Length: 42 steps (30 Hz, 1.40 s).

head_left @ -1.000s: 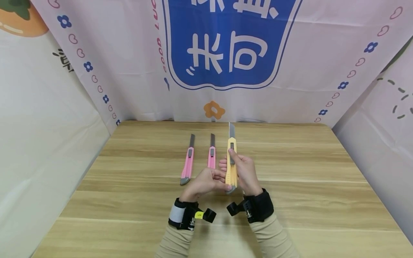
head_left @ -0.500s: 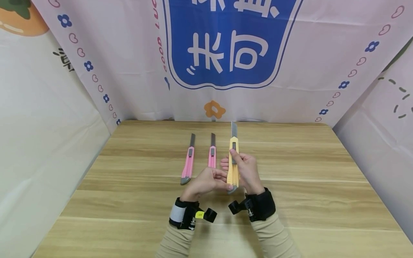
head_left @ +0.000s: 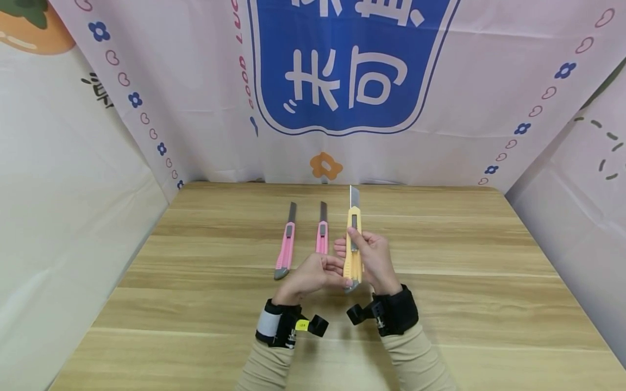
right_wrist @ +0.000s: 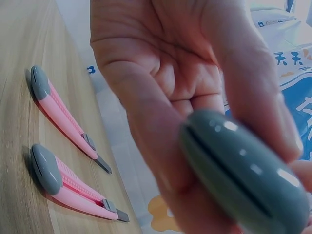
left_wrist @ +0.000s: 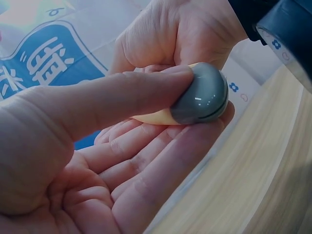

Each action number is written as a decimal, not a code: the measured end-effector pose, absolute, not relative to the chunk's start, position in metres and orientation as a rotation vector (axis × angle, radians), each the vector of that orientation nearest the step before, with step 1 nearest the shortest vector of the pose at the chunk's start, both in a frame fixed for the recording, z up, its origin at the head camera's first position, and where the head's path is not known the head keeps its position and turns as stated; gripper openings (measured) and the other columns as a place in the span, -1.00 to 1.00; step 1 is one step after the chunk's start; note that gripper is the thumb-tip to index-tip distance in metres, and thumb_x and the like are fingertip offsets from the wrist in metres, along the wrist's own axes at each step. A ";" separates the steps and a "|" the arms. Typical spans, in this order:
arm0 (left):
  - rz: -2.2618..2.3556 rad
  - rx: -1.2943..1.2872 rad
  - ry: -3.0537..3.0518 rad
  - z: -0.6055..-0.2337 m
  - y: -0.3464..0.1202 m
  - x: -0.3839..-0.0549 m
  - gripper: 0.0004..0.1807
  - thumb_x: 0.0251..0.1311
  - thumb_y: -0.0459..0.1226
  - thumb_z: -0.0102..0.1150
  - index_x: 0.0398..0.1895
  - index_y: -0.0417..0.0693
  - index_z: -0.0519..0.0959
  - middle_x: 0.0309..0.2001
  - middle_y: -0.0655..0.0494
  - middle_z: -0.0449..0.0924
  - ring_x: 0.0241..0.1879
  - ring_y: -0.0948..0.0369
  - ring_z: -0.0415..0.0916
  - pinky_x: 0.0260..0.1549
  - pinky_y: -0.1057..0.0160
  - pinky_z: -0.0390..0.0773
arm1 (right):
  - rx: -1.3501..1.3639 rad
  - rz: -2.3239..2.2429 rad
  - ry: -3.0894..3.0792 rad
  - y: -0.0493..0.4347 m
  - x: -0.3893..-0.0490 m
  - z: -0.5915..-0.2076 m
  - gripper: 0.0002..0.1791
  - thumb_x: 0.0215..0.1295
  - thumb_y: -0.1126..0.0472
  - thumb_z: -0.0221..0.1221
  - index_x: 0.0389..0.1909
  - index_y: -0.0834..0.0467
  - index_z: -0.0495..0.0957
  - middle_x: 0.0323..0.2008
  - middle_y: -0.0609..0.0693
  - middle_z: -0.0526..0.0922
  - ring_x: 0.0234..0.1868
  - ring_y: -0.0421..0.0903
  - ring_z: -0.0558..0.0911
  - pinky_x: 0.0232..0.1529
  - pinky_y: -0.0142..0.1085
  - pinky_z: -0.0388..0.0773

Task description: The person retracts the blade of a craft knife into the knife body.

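Both hands hold a yellow utility knife (head_left: 353, 266) upright over the table, its metal blade (head_left: 354, 196) extended toward the backdrop. My right hand (head_left: 374, 259) grips the handle from the right, thumb on the dark slider. At the lower end, my left hand (head_left: 317, 276) pinches the grey end cap (left_wrist: 202, 95) between thumb and fingers, as the left wrist view shows close up. That same cap fills the foreground of the right wrist view. Left of the hands lie two pink utility knives, one fully visible (head_left: 285, 248) and one nearer knife (head_left: 321, 239) partly hidden behind the left hand.
The pink knives lie side by side with blades out, pointing to the back of the wooden table (head_left: 469, 304). A printed cloth backdrop (head_left: 215, 125) hangs along the table's far edge, with more cloth at both sides. Black camera straps (head_left: 397, 310) wrap the wrists.
The yellow knife and right hand have shifted slightly right, and the knife's tilt has changed a little. Both hands keep their hold; the pink knives stay put.
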<state>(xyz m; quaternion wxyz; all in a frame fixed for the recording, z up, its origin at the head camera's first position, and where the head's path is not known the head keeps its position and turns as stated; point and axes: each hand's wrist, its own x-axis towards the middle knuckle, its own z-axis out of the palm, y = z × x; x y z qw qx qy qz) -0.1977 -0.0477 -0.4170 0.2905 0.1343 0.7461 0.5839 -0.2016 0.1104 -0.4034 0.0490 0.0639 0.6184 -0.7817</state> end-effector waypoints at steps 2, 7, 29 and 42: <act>1.560 0.365 1.980 -0.417 -0.048 -0.198 -0.63 0.05 -0.35 0.37 -0.03 -0.26 0.61 -0.13 -0.16 0.72 -0.28 0.29 0.67 -0.14 0.33 0.70 | 0.197 -2.377 1.886 0.110 -0.202 -0.403 -0.53 0.42 0.08 0.07 -0.02 0.47 0.49 -0.50 -0.12 0.77 -0.41 -0.21 0.77 -0.20 -0.25 0.74; 1.562 0.419 1.949 -0.417 -0.047 -0.199 -0.65 0.11 -0.36 0.32 -0.01 -0.31 0.60 -0.08 -0.22 0.70 -0.26 0.30 0.67 -0.12 0.32 0.70 | 0.203 -2.376 1.877 0.111 -0.202 -0.402 -0.52 0.43 0.06 0.06 0.01 0.46 0.49 -0.49 -0.11 0.77 -0.39 -0.21 0.77 -0.13 -0.21 0.73; 1.607 0.462 1.983 -0.418 -0.046 -0.197 -0.65 0.11 -0.34 0.33 -0.03 -0.30 0.58 -0.14 -0.22 0.68 -0.30 0.33 0.63 -0.16 0.32 0.70 | 0.319 -2.442 1.884 0.106 -0.200 -0.401 -0.46 0.37 -0.01 0.12 -0.09 0.47 0.53 -0.55 -0.10 0.75 -0.44 -0.20 0.76 -0.28 -0.26 0.75; 1.596 0.456 1.994 -0.417 -0.045 -0.197 -0.66 0.10 -0.34 0.34 -0.05 -0.31 0.59 -0.14 -0.24 0.69 -0.30 0.32 0.63 -0.18 0.34 0.70 | 0.255 -2.447 1.860 0.108 -0.201 -0.401 -0.52 0.37 0.04 0.13 -0.12 0.47 0.54 -0.57 -0.12 0.75 -0.46 -0.18 0.76 -0.31 -0.26 0.75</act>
